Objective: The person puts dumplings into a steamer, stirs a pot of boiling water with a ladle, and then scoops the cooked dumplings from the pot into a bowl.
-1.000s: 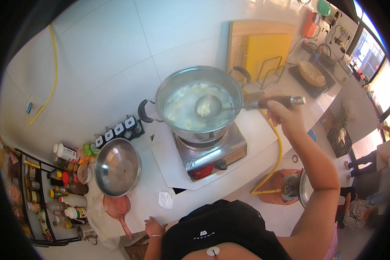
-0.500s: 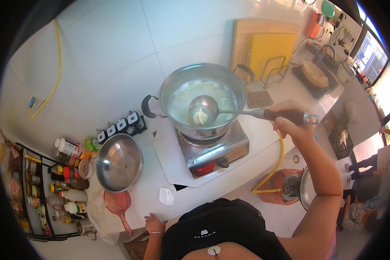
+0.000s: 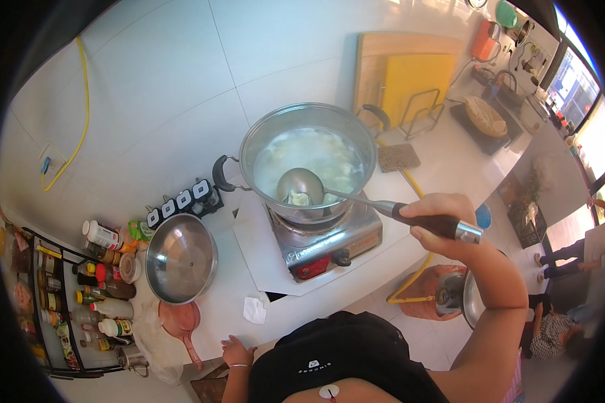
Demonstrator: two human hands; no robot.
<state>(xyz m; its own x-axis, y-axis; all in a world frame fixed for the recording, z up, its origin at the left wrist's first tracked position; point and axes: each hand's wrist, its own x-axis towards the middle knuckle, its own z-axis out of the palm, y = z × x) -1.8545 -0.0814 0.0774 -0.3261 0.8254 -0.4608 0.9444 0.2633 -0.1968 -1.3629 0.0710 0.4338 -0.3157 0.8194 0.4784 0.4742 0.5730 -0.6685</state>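
In my right hand (image 3: 444, 221) is the dark handle of a metal ladle (image 3: 301, 183), gripped with the fingers wrapped round it. Its bowl dips into a large steel pot (image 3: 247, 161) near the front wall and carries a whitish piece that looks like a dumpling (image 3: 298, 199). Cloudy liquid (image 3: 282, 151) with more pale pieces fills the pot, and steam blurs it. Under the pot stands a silver gas stove (image 3: 343, 242). My left hand (image 3: 237, 351) holds nothing and lies at the counter's front edge, fingers apart, close to a pinkish-red dipper (image 3: 181, 321).
Left of the stove sits a steel bowl (image 3: 181, 258), with a row of spice boxes (image 3: 178, 203) behind it. A rack of bottles (image 3: 70, 302) stands far left. A crumpled tissue (image 3: 255, 310) lies nearby. Cutting boards (image 3: 417, 87) lean at the back right. A yellow hose (image 3: 413, 272) hangs down beside the counter.
The ladle's bowl has moved left and down, lower into the pot toward its near side. My right hand has come lower and a little left. My left hand stays at the counter edge.
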